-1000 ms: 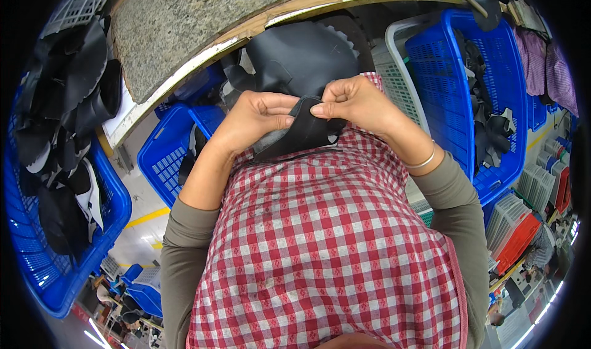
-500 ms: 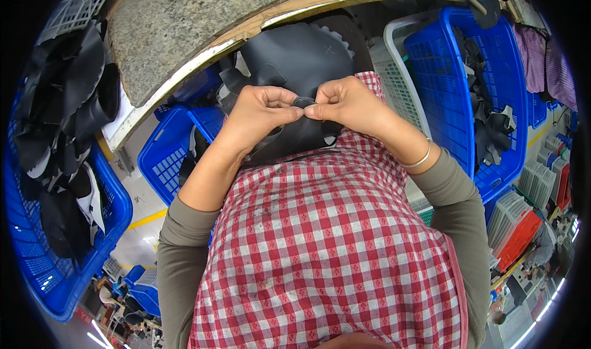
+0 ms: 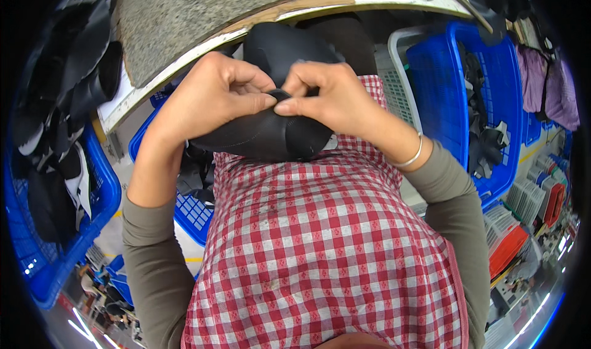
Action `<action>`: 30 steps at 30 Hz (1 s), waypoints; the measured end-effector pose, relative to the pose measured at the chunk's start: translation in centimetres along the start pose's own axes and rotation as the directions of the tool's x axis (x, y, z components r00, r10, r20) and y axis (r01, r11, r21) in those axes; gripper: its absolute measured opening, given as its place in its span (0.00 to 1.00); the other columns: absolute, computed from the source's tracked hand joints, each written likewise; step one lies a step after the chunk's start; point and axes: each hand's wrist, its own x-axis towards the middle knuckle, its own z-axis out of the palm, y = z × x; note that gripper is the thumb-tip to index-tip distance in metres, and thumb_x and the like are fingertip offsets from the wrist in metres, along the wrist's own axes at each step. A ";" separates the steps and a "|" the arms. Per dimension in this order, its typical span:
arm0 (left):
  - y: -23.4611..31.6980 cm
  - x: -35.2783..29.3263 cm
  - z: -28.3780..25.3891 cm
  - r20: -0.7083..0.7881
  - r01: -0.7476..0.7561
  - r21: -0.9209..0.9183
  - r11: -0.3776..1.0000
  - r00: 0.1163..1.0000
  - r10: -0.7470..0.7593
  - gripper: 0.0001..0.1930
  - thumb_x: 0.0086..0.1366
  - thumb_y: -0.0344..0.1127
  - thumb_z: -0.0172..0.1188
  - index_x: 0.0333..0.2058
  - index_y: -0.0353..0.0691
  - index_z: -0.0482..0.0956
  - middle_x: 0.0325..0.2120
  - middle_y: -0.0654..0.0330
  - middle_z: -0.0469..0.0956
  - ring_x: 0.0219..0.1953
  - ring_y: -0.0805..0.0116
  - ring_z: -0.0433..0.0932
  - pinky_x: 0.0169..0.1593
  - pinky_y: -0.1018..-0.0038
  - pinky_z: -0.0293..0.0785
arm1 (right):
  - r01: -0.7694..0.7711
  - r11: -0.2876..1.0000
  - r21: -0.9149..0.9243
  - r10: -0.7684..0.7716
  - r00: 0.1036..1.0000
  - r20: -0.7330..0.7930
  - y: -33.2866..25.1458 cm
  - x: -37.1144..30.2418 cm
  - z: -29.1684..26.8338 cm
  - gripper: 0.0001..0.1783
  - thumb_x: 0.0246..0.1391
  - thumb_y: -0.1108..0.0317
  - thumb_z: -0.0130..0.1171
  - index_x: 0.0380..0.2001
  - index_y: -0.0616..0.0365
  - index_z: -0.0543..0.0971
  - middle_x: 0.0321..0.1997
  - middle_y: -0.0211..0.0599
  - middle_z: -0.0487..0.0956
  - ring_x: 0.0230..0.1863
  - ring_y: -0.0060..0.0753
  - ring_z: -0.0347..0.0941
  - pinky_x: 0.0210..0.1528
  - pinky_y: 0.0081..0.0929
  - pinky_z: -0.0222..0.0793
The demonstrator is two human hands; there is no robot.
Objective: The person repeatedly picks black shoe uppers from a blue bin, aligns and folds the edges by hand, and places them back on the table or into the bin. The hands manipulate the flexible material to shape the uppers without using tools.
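Note:
I hold a black leather shoe-upper piece (image 3: 271, 133) up in front of my checked apron. My left hand (image 3: 215, 96) pinches its top edge from the left with thumb and fingers. From the other side my right hand (image 3: 329, 96) pinches the same edge, its fingertips meeting those of the left at the middle. A silver bangle (image 3: 411, 158) sits on my right wrist. The far part of the black piece rises toward the table edge behind my hands.
A grey-topped worktable (image 3: 203, 16) lies ahead. A blue crate (image 3: 55, 226) of black and white pieces stands at left, another blue crate (image 3: 184, 207) sits under my left forearm, and a blue basket (image 3: 455, 103) with dark pieces stands at right beside a pale basket (image 3: 397, 84).
Both hands have come closer to the camera with the black piece, and their fingertips stay pinched together on its edge.

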 end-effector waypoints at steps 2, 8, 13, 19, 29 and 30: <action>-0.6 -0.3 -1.4 0.154 0.047 -0.121 0.992 0.988 -0.028 0.11 0.66 0.31 0.69 0.43 0.30 0.86 0.29 0.63 0.85 0.32 0.80 0.82 0.41 0.79 0.79 | 0.001 0.991 0.137 0.004 0.999 -0.032 -0.1 -1.4 0.1 0.12 0.52 0.70 0.77 0.30 0.60 0.80 0.26 0.27 0.80 0.30 0.15 0.76 0.34 0.21 0.72; -1.8 0.1 -1.7 0.251 -0.009 -0.353 0.936 0.962 0.103 0.20 0.66 0.40 0.69 0.48 0.29 0.84 0.40 0.57 0.86 0.42 0.72 0.84 0.51 0.77 0.77 | -0.123 0.971 0.204 0.105 0.990 0.098 -1.0 -3.3 -3.9 0.11 0.55 0.70 0.74 0.37 0.59 0.82 0.29 0.24 0.76 0.36 0.16 0.74 0.40 0.21 0.71; -1.5 1.9 -1.6 0.294 -0.121 -0.281 0.952 0.934 0.205 0.11 0.66 0.26 0.67 0.46 0.30 0.86 0.35 0.60 0.87 0.39 0.77 0.82 0.46 0.78 0.77 | 0.133 0.979 -0.156 -0.102 0.976 0.191 -2.3 -1.5 -4.2 0.13 0.52 0.65 0.76 0.36 0.59 0.84 0.29 0.32 0.78 0.35 0.29 0.74 0.39 0.29 0.69; -2.1 1.2 -0.5 0.066 0.038 -0.271 0.962 0.998 -0.021 0.09 0.66 0.29 0.67 0.43 0.34 0.88 0.33 0.64 0.86 0.37 0.77 0.81 0.47 0.77 0.76 | 0.096 0.972 -0.213 -0.066 0.987 0.145 -2.5 -1.3 -3.8 0.14 0.52 0.61 0.76 0.32 0.59 0.84 0.28 0.33 0.78 0.36 0.33 0.73 0.38 0.33 0.69; -2.1 1.4 0.4 0.018 -0.089 -0.249 0.964 0.995 0.097 0.09 0.64 0.31 0.68 0.41 0.36 0.89 0.37 0.60 0.87 0.41 0.72 0.83 0.51 0.75 0.76 | 0.133 0.974 -0.182 -0.082 0.961 0.265 -0.5 0.2 -3.8 0.18 0.53 0.54 0.75 0.32 0.59 0.86 0.26 0.34 0.76 0.34 0.34 0.73 0.38 0.33 0.68; -2.2 1.2 0.5 0.010 -0.076 -0.260 0.963 0.997 0.082 0.09 0.64 0.31 0.68 0.42 0.36 0.89 0.37 0.60 0.87 0.41 0.72 0.83 0.51 0.75 0.76 | 0.086 0.980 -0.180 -0.036 0.964 0.264 -0.5 0.2 -3.8 0.18 0.53 0.54 0.76 0.31 0.60 0.86 0.26 0.34 0.75 0.33 0.33 0.72 0.38 0.33 0.67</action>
